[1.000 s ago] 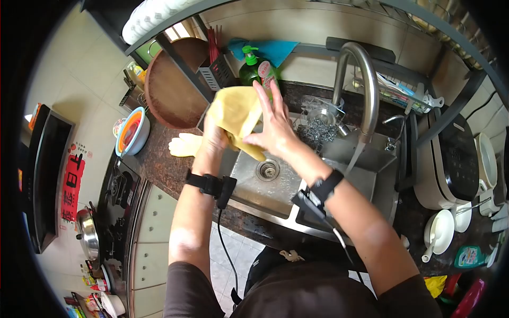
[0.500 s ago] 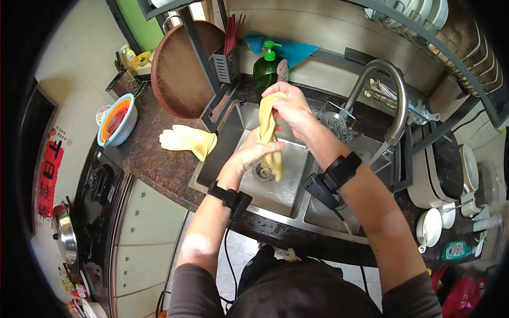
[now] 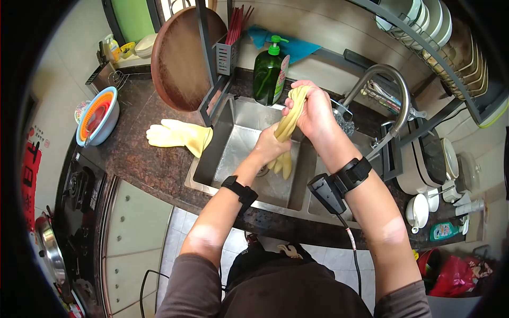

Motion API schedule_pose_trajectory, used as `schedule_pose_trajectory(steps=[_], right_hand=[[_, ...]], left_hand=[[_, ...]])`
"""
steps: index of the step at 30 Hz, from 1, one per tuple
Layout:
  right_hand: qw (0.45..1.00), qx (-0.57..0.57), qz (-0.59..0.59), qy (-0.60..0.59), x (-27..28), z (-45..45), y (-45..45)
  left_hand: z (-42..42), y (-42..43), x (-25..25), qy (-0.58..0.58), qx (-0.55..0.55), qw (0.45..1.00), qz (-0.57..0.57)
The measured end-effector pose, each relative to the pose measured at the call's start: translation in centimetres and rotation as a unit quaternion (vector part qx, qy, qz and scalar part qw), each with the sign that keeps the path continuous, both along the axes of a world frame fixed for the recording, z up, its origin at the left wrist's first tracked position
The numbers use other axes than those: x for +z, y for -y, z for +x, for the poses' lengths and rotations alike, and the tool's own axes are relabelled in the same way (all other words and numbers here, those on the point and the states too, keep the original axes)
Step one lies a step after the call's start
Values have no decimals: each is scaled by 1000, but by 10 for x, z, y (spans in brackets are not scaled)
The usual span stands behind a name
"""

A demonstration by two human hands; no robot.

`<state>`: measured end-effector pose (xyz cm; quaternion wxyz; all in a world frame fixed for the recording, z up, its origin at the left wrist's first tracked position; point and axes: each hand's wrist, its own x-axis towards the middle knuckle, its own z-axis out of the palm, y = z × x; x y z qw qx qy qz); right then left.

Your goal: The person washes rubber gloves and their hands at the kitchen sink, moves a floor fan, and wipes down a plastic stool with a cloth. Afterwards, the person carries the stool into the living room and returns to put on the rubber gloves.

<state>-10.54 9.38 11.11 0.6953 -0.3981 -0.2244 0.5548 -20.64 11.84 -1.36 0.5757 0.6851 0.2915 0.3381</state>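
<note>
Both hands grip one yellow rubber glove (image 3: 287,123), stretched and twisted over the sink (image 3: 233,124). My right hand (image 3: 317,110) is closed around its upper end, near the back of the sink. Lower down, my left hand (image 3: 269,146) wraps the middle of it, and the glove's fingers hang beneath that hand above the basin. A second yellow rubber glove (image 3: 180,136) lies flat on the counter left of the sink, apart from my hands.
A curved faucet (image 3: 400,95) arches over the sink's right side. Behind the sink stands a green pump bottle (image 3: 269,74). A round wooden board (image 3: 183,61) leans at the back left, near a blue basin (image 3: 101,127). A metal rack (image 3: 209,47) rises behind the counter.
My hands have drawn the glove tauter into a twisted band and shifted slightly right. My left hand now wraps around it. The view has shifted a little.
</note>
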Motion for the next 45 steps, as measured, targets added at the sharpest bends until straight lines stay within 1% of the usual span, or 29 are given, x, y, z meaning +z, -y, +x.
schedule_pose_trajectory(steps=[2,4,5,8,10,14,16,17,19,20,21,23,24,25,27,28,29,31,32,33,35,36,37,39,40,41,43,44,45], right_hand=[[1000,-5,-6,9,2,-2,1],[999,-10,-20,24,6,-3,2],[999,-9,-22,25,6,-2,2],[999,20,5,50,9,3,-1],[997,44,15,65,12,5,-2],[996,55,44,63,17,7,-4],[995,59,50,68,21,6,-3],[993,66,54,78,22,6,-2],[991,72,58,98,23,6,-5],[989,76,55,118,23,6,-5],[986,79,53,139,23,6,-4],[981,78,37,171,21,3,-2],[978,77,36,190,18,3,-3],[977,83,18,195,14,6,-1],[978,74,-3,195,6,13,-2],[979,71,-7,193,2,18,-3],[980,63,-6,190,-1,24,-6],[982,65,1,175,-7,37,-6],[983,66,0,172,-10,43,-5],[983,67,0,171,-12,48,-4],[983,65,-3,172,-16,59,-3],[986,68,-1,154,-18,66,-3],[988,71,1,135,-20,72,-4],[989,67,0,130,-22,83,-6],[990,72,-5,120,-21,87,-6],[991,77,-10,110,-21,90,-6],[991,84,-10,106,-19,90,-8],[990,91,-16,106,-19,90,-8],[989,98,-21,106,-17,88,-7]], left_hand=[[3,-2,-5,-2,8,1000,1],[7,-2,-5,21,48,997,58],[8,-3,-5,21,49,997,56],[11,-6,2,-12,73,994,84],[14,-10,3,-54,123,981,136],[13,-15,11,-75,150,976,137],[14,-18,16,-47,181,959,214],[15,-16,17,-51,177,959,217],[13,0,46,-51,174,982,53],[17,-12,28,-20,182,974,136],[20,-13,24,-23,178,974,140],[26,-14,13,32,159,983,89],[26,-13,12,37,137,989,35],[30,-9,9,35,132,990,33],[38,-3,4,97,125,983,-95],[40,-5,-3,107,97,981,-133],[42,-4,-7,105,94,981,-136],[43,3,-2,45,20,986,-160],[43,5,2,8,3,989,-147],[44,7,1,9,4,989,-147],[48,11,-1,-23,-51,995,-84],[45,8,1,-37,-105,990,-88],[42,4,3,-36,-105,990,-90],[38,-1,9,1,-225,967,-117],[38,-2,13,15,-228,956,-186],[38,-3,18,17,-228,955,-188],[40,-8,26,-9,-272,950,-152],[42,-10,24,-38,-265,958,-101],[44,-10,23,-35,-264,959,-101]])
